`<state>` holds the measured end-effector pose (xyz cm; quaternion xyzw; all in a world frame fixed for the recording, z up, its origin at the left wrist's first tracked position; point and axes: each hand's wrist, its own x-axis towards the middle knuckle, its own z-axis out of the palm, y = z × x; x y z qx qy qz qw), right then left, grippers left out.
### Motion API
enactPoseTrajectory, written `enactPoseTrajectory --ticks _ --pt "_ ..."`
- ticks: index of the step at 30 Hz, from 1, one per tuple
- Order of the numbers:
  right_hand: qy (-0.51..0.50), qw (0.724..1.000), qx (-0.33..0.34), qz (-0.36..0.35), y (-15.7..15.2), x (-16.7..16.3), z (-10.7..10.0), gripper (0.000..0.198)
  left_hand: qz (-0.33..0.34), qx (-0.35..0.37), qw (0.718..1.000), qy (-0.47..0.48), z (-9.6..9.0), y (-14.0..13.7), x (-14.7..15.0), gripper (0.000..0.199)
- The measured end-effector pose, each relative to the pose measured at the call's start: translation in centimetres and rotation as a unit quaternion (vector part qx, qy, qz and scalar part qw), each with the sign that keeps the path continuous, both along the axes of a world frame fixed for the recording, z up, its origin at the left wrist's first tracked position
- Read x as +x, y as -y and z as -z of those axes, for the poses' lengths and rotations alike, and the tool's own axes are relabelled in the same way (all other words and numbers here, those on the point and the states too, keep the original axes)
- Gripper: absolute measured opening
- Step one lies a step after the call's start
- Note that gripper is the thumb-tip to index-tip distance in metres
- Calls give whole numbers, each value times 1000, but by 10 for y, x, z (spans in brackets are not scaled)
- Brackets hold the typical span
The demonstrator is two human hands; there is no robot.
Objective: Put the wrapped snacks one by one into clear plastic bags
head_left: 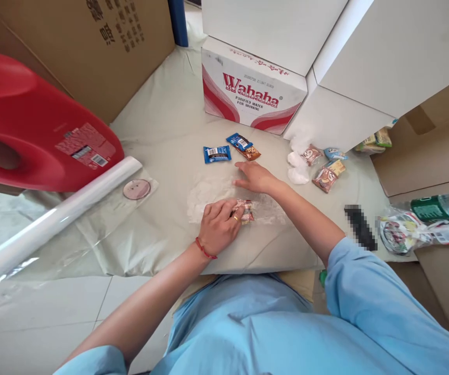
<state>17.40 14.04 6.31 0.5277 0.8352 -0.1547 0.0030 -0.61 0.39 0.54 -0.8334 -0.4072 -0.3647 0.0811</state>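
Note:
My left hand rests with curled fingers on a small red-and-white snack packet, which it partly covers. Under that packet a crinkled piece of clear plastic film lies spread on the cloth. My right hand hovers at the film's far edge, fingers and thumb apart, holding nothing. Just beyond its fingertips are two blue-wrapped snacks, one overlapping a brown snack packet.
Crumpled white plastic and several small snack packets lie to the right. A film roll and a red jug stand left. A Wahaha carton is behind. A green-labelled bottle lies far right.

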Motion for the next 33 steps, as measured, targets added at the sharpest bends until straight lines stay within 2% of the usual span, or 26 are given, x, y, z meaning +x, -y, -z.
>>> enactPoseTrajectory --ticks 2,3,6,7,9,12,15,17,19,23,24,26,28,29,33 --pt "32 999 -37 12 -10 -10 4 65 -18 2 1000 -17 -2 1 0 21" --pt "33 998 -57 21 -13 -12 5 59 -21 -2 999 -30 -2 0 -1 21" --pt "-28 992 -121 21 -18 -10 -1 23 -14 -19 998 -56 -1 -1 -2 24" --pt "-63 991 -122 6 -16 -8 -5 14 -10 -24 998 -57 0 -2 -2 24" --pt "-141 986 -79 -43 -4 -2 -18 6 -5 -37 998 -53 1 -3 -2 24" --pt "-224 968 -3 -113 25 6 -43 10 -1 -58 997 -45 2 -2 -3 26" --pt "-189 976 18 -105 45 12 -55 15 10 -69 997 -34 3 -1 -3 28" --pt "-124 990 39 -58 43 13 -50 14 19 -85 996 -25 3 -1 -3 30" --pt "-74 996 40 -20 31 12 -36 16 20 -98 995 -21 4 -1 -2 30" --pt "-18 999 -31 -16 4 -2 -4 45 19 -87 996 -26 5 -2 -3 28" --pt "-10 998 -57 -9 0 -6 1 46 21 -83 996 -26 5 -2 -3 29" --pt "-9 994 -113 3 -4 -12 6 32 24 -78 996 -23 4 -2 -3 30" --pt "-32 991 -133 -9 -5 -15 4 14 23 -77 997 -23 5 -2 -3 29" --pt "-51 991 -119 -28 -5 -14 1 9 22 -78 996 -24 5 -3 -3 29" --pt "-114 984 -9 -138 12 -6 -27 3 26 -88 996 -23 5 -3 -3 28"
